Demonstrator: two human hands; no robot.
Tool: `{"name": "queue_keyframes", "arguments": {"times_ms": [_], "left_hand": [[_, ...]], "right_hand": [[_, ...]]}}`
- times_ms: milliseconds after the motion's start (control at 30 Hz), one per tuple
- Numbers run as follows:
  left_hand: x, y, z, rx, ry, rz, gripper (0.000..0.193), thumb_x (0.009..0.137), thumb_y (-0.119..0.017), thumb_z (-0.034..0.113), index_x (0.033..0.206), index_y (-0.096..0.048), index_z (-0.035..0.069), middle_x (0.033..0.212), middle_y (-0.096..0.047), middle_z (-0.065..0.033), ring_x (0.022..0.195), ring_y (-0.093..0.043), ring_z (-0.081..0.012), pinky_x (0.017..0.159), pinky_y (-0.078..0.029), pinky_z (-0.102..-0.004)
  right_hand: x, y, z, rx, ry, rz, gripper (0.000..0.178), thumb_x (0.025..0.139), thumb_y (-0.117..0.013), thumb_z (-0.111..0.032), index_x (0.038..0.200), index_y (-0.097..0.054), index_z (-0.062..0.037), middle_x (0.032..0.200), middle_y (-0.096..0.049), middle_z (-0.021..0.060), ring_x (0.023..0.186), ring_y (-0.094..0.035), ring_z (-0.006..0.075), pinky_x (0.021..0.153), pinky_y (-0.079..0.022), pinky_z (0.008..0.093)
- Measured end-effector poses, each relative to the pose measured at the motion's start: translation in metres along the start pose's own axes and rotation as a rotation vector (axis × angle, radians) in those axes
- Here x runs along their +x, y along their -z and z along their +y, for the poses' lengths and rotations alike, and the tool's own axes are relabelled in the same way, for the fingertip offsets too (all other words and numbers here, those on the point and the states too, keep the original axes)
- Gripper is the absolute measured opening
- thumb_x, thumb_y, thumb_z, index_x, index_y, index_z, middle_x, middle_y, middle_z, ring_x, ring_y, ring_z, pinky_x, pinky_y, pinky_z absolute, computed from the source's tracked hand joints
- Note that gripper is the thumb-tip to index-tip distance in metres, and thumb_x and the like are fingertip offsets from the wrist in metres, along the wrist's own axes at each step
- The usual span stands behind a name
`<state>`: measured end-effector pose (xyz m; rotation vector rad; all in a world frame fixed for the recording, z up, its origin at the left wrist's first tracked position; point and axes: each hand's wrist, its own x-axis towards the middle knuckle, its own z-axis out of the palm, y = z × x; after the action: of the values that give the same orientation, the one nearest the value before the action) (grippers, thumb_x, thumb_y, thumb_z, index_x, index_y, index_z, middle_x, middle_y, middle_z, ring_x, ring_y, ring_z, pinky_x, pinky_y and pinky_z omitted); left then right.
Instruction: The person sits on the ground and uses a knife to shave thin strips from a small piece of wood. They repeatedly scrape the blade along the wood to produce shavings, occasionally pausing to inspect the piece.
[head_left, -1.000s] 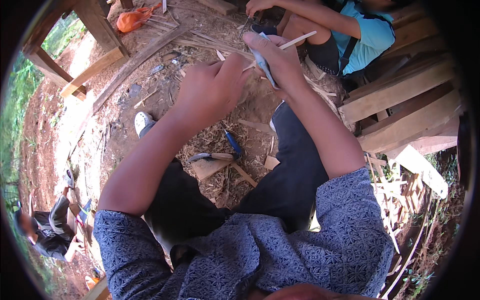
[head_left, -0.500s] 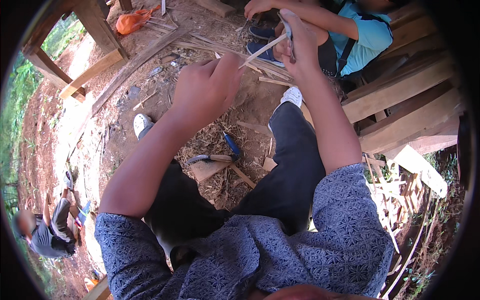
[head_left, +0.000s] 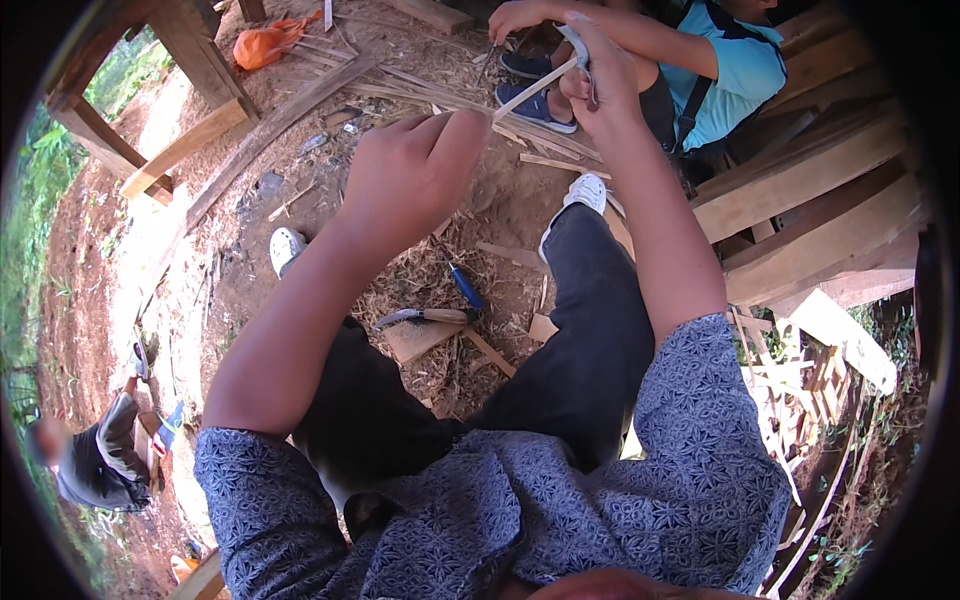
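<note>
My left hand point(head_left: 415, 175) is closed around the lower end of a thin, pale wooden strip point(head_left: 535, 88). The strip slants up and right to my right hand point(head_left: 608, 88), whose fingers pinch its far end. Between the right thumb and fingers, a thin folded greyish piece point(head_left: 578, 46) lies against the strip; its material is hard to tell. Below, on the ground between my legs, a curved-blade knife with a wooden handle point(head_left: 445, 315) rests on a small wooden block point(head_left: 415, 340). A blue-handled tool point(head_left: 465, 287) lies beside it.
A co-worker in a light blue shirt point(head_left: 745, 70) sits close ahead on the right, by stacked timber beams point(head_left: 800, 190). Long wooden strips and a plank point(head_left: 270, 135) lie ahead, near an orange bag point(head_left: 265, 47). Another person point(head_left: 105, 455) is far left.
Both hands have shifted slightly, with the strip still held between them. The person at far left has leaned a little to the right.
</note>
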<state>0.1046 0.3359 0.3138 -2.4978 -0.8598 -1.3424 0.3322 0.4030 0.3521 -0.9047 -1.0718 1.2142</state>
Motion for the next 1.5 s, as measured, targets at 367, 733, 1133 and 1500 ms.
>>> {"name": "queue_keyframes", "arguments": {"times_ms": [367, 733, 1133, 1500], "left_hand": [[-0.004, 0.002, 0.0, -0.031, 0.017, -0.016, 0.017, 0.082, -0.066, 0.008, 0.094, -0.054, 0.007, 0.069, -0.058, -0.0072, 0.063, -0.064, -0.0298, 0.051, -0.05, -0.0403], [-0.004, 0.017, 0.005, -0.338, 0.453, 0.014, 0.01, 0.1, -0.058, 0.01, 0.106, -0.053, 0.003, 0.065, -0.06, -0.011, 0.053, -0.06, -0.0311, 0.051, -0.045, -0.0391], [-0.017, -0.003, 0.019, -0.814, 0.697, -0.208, 0.019, 0.111, -0.038, 0.02, 0.105, -0.047, 0.004, 0.077, -0.065, -0.0051, 0.07, -0.058, -0.0126, 0.069, -0.048, -0.0316], [-0.021, -0.006, 0.006, -0.848, 0.731, -0.275, 0.03, 0.111, -0.037, 0.026, 0.127, -0.049, 0.003, 0.131, -0.061, -0.0141, 0.104, -0.061, -0.0189, 0.093, -0.049, -0.0358]], "right_hand": [[-0.014, -0.017, 0.029, -0.145, -0.014, 0.005, 0.034, 0.084, -0.082, -0.032, 0.072, -0.062, -0.0075, 0.062, -0.054, -0.0027, 0.048, -0.043, 0.006, 0.044, -0.029, 0.0256], [0.004, 0.046, 0.023, 0.097, -0.153, 0.248, 0.039, 0.099, -0.065, -0.044, 0.092, -0.06, -0.0059, 0.049, -0.039, -0.0029, 0.037, -0.03, 0.0069, 0.038, -0.023, 0.022], [-0.033, -0.01, 0.018, -0.341, 0.138, -0.509, 0.031, 0.103, -0.062, -0.023, 0.126, -0.07, -0.0043, 0.108, -0.074, 0.0049, 0.099, -0.066, 0.0071, 0.085, -0.052, 0.0232], [-0.033, 0.003, 0.029, -0.435, 0.031, -0.605, 0.028, 0.1, -0.065, -0.027, 0.108, -0.073, -0.0019, 0.093, -0.073, 0.0025, 0.083, -0.065, 0.0062, 0.072, -0.051, 0.0235]]}}
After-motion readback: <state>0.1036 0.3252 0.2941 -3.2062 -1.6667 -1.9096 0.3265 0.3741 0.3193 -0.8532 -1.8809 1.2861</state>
